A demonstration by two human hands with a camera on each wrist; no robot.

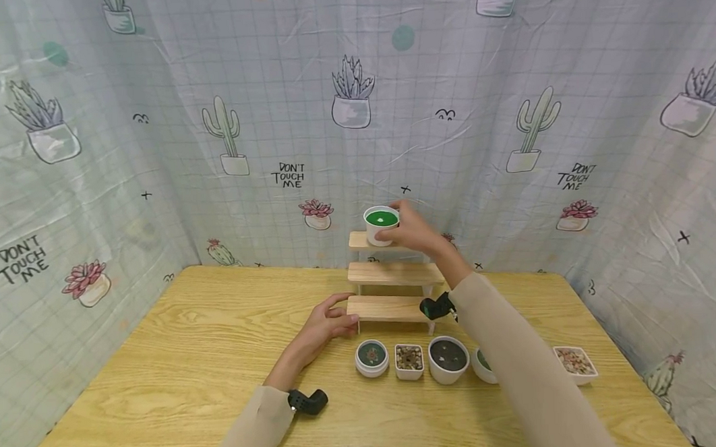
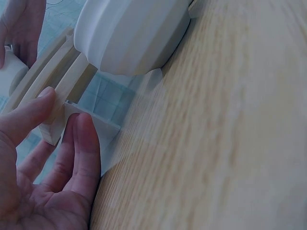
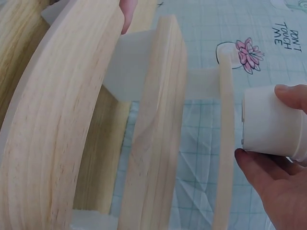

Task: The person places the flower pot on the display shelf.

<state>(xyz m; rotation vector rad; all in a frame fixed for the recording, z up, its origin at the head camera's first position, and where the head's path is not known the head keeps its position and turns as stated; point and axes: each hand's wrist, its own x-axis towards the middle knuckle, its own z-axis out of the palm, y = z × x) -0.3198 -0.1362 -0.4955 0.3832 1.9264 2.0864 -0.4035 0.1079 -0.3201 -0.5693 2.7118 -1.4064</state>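
My right hand (image 1: 418,232) grips a round white pot (image 1: 378,236) with a green surface inside, fingers and thumb on its sides. In the right wrist view a narrow gap shows between the pot's base (image 3: 266,122) and the top step (image 3: 226,143). Below it stands a three-step display stand (image 1: 391,272) with pale wooden treads and whitish legs. My left hand (image 1: 325,325) holds the left end of its lowest step. In the left wrist view the thumb (image 2: 41,108) lies on the tread, and the fingers (image 2: 86,139) bend round the end by the leg.
A row of white pots lies in front of the stand: a low round one (image 1: 372,370), a square one with pebbles (image 1: 410,373), a larger dark-filled one (image 1: 449,374) and a green-filled one (image 1: 486,373) partly behind my right sleeve. Farther right is a rectangular pebble-filled pot (image 1: 578,375). A printed curtain (image 1: 286,133) surrounds the table.
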